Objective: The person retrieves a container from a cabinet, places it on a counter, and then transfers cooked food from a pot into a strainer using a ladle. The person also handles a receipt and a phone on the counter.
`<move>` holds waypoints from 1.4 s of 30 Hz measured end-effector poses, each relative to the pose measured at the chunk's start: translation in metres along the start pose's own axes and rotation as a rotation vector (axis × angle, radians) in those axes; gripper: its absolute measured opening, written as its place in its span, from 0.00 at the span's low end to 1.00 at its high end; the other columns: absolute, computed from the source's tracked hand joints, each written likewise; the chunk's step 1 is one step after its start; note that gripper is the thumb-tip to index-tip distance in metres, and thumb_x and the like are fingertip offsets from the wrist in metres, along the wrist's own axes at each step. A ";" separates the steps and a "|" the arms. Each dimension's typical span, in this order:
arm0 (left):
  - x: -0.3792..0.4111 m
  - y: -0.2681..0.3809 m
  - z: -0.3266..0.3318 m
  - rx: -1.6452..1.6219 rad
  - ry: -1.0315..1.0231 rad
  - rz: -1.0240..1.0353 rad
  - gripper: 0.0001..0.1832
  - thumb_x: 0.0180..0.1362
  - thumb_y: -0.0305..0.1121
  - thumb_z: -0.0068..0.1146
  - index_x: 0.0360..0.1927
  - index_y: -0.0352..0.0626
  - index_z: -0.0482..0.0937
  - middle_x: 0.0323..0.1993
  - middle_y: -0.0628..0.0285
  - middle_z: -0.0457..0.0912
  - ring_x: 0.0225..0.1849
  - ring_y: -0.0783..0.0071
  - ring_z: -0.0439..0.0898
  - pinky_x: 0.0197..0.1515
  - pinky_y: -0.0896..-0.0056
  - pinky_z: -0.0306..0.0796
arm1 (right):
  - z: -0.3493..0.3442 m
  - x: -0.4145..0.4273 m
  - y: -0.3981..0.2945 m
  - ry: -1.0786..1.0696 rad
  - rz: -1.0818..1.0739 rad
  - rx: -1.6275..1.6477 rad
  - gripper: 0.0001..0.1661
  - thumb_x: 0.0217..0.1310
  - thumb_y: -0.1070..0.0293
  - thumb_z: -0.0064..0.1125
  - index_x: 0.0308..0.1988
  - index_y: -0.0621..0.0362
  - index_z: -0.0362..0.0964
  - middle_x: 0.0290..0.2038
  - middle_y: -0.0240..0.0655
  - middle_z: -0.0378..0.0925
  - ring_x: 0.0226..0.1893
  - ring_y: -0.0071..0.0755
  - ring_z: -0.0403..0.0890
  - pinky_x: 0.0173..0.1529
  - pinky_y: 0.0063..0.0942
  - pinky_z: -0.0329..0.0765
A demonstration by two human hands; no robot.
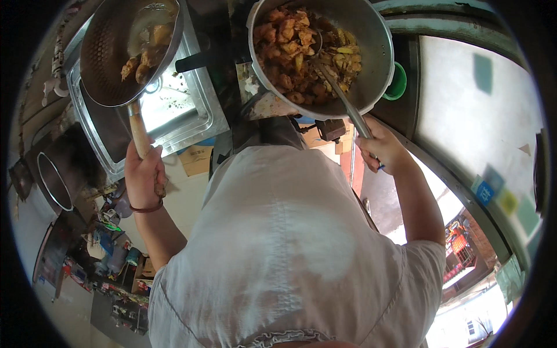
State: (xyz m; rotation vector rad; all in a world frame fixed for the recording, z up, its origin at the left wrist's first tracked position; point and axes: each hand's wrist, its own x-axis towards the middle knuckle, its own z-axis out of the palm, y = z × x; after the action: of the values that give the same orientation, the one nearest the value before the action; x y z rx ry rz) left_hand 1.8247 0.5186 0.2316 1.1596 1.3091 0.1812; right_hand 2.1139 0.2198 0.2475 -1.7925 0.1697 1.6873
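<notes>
My left hand [145, 172] grips the wooden handle [138, 130] of a frying pan [102, 56] with a dimpled inner surface. Several browned chunks of food [142, 69] and some liquid lie in the pan, which is over a stainless steel sink [206, 117]. In my right hand [383, 145] is the metal handle of a ladle [343, 98]. The ladle's bowl rests among chunks of cooked meat [287, 39] inside a large metal pot [376, 43]. Yellowish pieces [346, 50] lie among the meat on the right.
Behind the pot's right side stands a green plastic container [397, 82]. A black handle [191, 63] juts over the sink's right part. A tap [52, 89] is on the left wall. Cardboard [196, 160] lies below the sink, and a window pane [461, 95] is at right.
</notes>
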 end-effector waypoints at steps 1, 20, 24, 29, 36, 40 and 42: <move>0.000 0.001 0.002 0.007 -0.006 0.005 0.10 0.51 0.25 0.49 0.38 0.36 0.67 0.11 0.69 0.64 0.07 0.85 0.58 0.09 0.84 0.49 | 0.000 -0.006 0.003 0.062 -0.048 -0.116 0.27 0.53 0.76 0.46 0.55 0.62 0.55 0.19 0.31 0.64 0.10 0.20 0.62 0.13 0.20 0.58; 0.000 0.000 0.006 0.051 -0.004 0.016 0.09 0.52 0.25 0.50 0.38 0.37 0.67 0.13 0.70 0.65 0.08 0.86 0.59 0.10 0.85 0.50 | -0.034 0.016 0.019 0.656 -0.330 -1.057 0.32 0.52 0.73 0.47 0.58 0.51 0.52 0.33 0.47 0.74 0.30 0.47 0.76 0.36 0.35 0.71; -0.002 0.002 0.007 0.059 0.010 0.007 0.09 0.52 0.25 0.49 0.38 0.37 0.68 0.11 0.70 0.64 0.08 0.86 0.58 0.10 0.85 0.50 | -0.034 0.040 0.012 0.426 -0.255 -0.771 0.28 0.51 0.73 0.47 0.55 0.59 0.56 0.28 0.45 0.73 0.24 0.42 0.74 0.28 0.32 0.70; -0.005 0.002 0.007 0.069 0.025 0.002 0.08 0.52 0.25 0.49 0.37 0.39 0.68 0.10 0.70 0.64 0.07 0.86 0.58 0.10 0.85 0.50 | -0.029 0.026 -0.006 0.075 0.001 0.300 0.23 0.52 0.74 0.47 0.51 0.61 0.61 0.17 0.28 0.63 0.08 0.17 0.59 0.10 0.18 0.56; -0.005 0.001 0.008 0.050 0.031 0.009 0.07 0.53 0.25 0.49 0.36 0.41 0.69 0.10 0.70 0.64 0.07 0.86 0.58 0.10 0.85 0.50 | -0.025 0.001 0.017 0.203 -0.007 0.207 0.24 0.53 0.73 0.47 0.53 0.60 0.61 0.16 0.28 0.62 0.07 0.18 0.58 0.10 0.19 0.57; -0.002 0.004 0.010 0.067 0.012 0.011 0.07 0.53 0.25 0.49 0.36 0.41 0.68 0.10 0.71 0.64 0.07 0.86 0.58 0.10 0.85 0.50 | -0.012 0.004 0.034 0.648 -0.153 -0.460 0.32 0.54 0.74 0.43 0.60 0.57 0.50 0.19 0.33 0.66 0.10 0.24 0.65 0.15 0.24 0.64; -0.001 0.004 0.011 0.044 -0.008 0.021 0.09 0.52 0.24 0.50 0.38 0.38 0.67 0.13 0.70 0.64 0.08 0.86 0.59 0.10 0.85 0.51 | -0.015 0.002 0.026 0.638 -0.151 -0.586 0.32 0.51 0.72 0.45 0.58 0.54 0.52 0.29 0.46 0.71 0.26 0.41 0.72 0.30 0.33 0.69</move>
State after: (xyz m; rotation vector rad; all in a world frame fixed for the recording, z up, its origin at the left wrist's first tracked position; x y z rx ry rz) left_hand 1.8351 0.5136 0.2339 1.2104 1.2992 0.1640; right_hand 2.1129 0.1920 0.2354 -2.6643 -0.2101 1.0638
